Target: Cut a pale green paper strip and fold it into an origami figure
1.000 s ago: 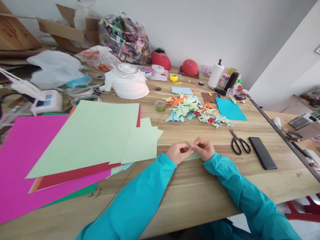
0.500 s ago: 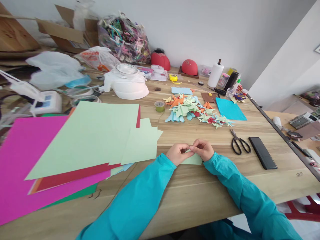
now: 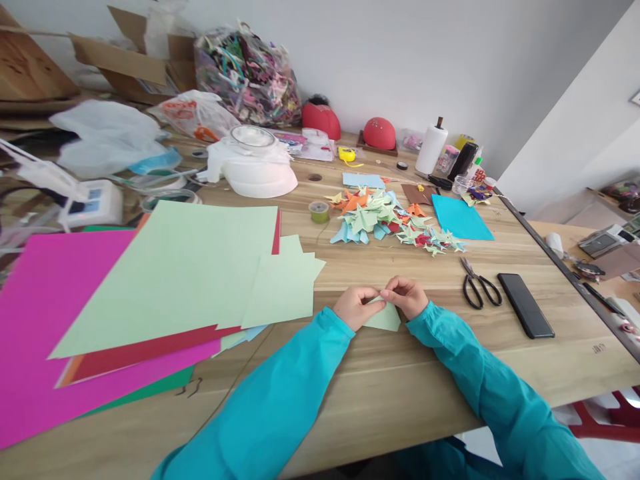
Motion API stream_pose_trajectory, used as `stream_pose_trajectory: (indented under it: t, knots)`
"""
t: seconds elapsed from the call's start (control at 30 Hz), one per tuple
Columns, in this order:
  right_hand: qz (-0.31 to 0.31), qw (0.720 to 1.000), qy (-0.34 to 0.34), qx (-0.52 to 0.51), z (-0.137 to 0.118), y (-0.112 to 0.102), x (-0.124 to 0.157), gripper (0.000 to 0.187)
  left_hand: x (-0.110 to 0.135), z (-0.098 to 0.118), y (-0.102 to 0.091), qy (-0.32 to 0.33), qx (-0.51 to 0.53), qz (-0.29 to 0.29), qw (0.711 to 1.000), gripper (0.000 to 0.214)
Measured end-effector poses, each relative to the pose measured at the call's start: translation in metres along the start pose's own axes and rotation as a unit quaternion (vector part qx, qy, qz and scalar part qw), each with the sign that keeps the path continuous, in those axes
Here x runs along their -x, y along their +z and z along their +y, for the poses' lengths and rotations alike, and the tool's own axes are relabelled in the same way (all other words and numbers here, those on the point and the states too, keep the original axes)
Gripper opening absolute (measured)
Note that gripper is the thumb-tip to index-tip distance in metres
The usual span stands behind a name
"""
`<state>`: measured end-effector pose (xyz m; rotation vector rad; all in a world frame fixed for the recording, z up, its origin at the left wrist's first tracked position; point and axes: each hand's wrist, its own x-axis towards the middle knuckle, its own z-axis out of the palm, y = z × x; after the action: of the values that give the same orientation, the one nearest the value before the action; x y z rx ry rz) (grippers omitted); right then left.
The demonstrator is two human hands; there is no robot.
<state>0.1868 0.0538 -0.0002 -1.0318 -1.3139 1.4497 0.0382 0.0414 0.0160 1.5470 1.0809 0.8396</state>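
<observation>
Head view: we see our left hand (image 3: 354, 307) and right hand (image 3: 407, 298) brought together over the wooden table (image 3: 400, 387), with the small pale green paper (image 3: 384, 319) between them. Our left thumb and forefinger are pinched on its upper part, and our right fingertips are closed on it too, meeting the left ones at the top; we cannot tell exactly how the edge runs under our fingers. The rest of the paper spreads out below the fingertips, just above the tabletop or on it; we cannot tell which. Both our arms wear teal sleeves (image 3: 280, 393). Right of our right hand we have black-handled scissors (image 3: 469, 268), their blades pointing away from us, and just beside them a dark phone (image 3: 525, 305) lying flat. Beyond our hands sits a heap of folded paper shapes (image 3: 370, 217) in green, orange, blue and red, with a small round tub (image 3: 319, 212) near its left side and a bright blue sheet (image 3: 461, 217) near its right. To our left, smaller pale green sheets (image 3: 285, 287) lie beside a large pale green sheet (image 3: 175, 267), which overlaps a magenta sheet (image 3: 60, 313). Farther back we see a white cap (image 3: 263, 177).
</observation>
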Motion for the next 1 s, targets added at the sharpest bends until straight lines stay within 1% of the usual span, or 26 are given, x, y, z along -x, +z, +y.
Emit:
stream_pose_trajectory:
  t: [0.13, 0.33, 0.5, 0.63, 0.83, 1.0]
  knots:
    - [0.009, 1.0, 0.003, 0.0, 0.002, -0.001, -0.001, 0.035, -0.001, 0.002, 0.001, -0.017, -0.006, 0.011, 1.0, 0.019]
    - [0.026, 0.997, 0.011, -0.067, 0.014, -0.005, -0.004, 0.029, -0.002, 0.001, -0.002, -0.043, -0.033, 0.021, 0.998, 0.025]
    - [0.025, 0.994, 0.044, -0.096, 0.017, -0.007, -0.005, 0.03, -0.002, -0.002, -0.005, -0.012, -0.021, 0.001, 1.0, 0.027]
    - [0.014, 0.995, 0.051, -0.079, 0.017, -0.008, -0.005, 0.032, -0.002, -0.005, -0.006, 0.007, -0.005, -0.012, 1.0, 0.027]
    - [0.0, 0.999, 0.001, -0.045, 0.012, -0.005, -0.004, 0.03, -0.002, -0.007, -0.004, 0.056, 0.021, -0.014, 0.998, 0.024]
    - [-0.023, 0.996, -0.077, -0.028, 0.003, -0.005, -0.004, 0.025, 0.0, -0.002, -0.003, 0.086, 0.011, 0.025, 0.996, 0.014]
